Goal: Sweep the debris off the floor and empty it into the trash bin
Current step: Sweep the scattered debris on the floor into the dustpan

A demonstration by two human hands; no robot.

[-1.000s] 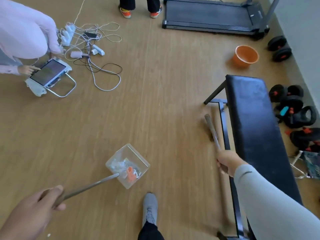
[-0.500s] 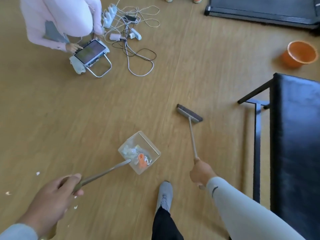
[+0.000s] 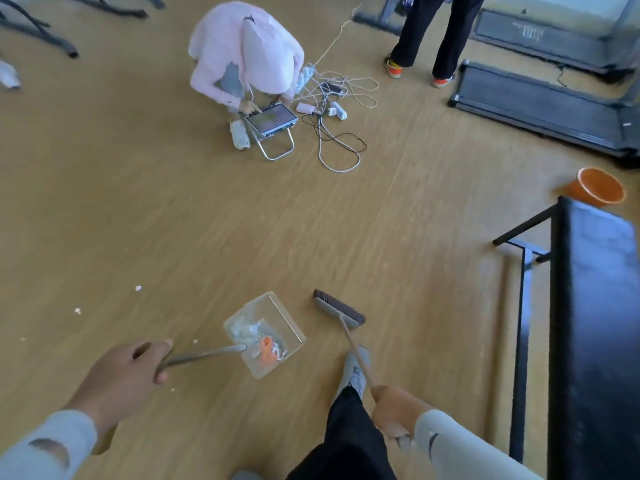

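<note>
Clear plastic forms the boxy dustpan (image 3: 266, 332), which hangs or rests low over the tan wooden floor (image 3: 173, 220) just ahead of the person's grey shoe (image 3: 356, 372). Inside it lies swept debris (image 3: 258, 341): pale crumpled scraps and one orange piece. The left hand (image 3: 126, 372) grips the end of the dustpan's thin grey metal handle (image 3: 204, 355), fingers (image 3: 161, 377) curled round it, so the pan sits well out in front of that hand. The right hand (image 3: 394, 415) is wrapped round the slim wooden stick of the dark-bristled broom (image 3: 339, 308), whose head lies just right of the pan, apart from it. A few small white crumbs (image 3: 138, 288) remain on the floor to the left of the pan. The round orange trash bin (image 3: 597, 192) stands far off at the right, beyond the end of the black padded counter (image 3: 602, 323). Further back a person in a pink top (image 3: 247, 50) crouches over a tablet (image 3: 272, 118) beside tangled white cables (image 3: 337, 112), and another person in black trousers (image 3: 440, 32) stands near a black treadmill (image 3: 543, 98).
</note>
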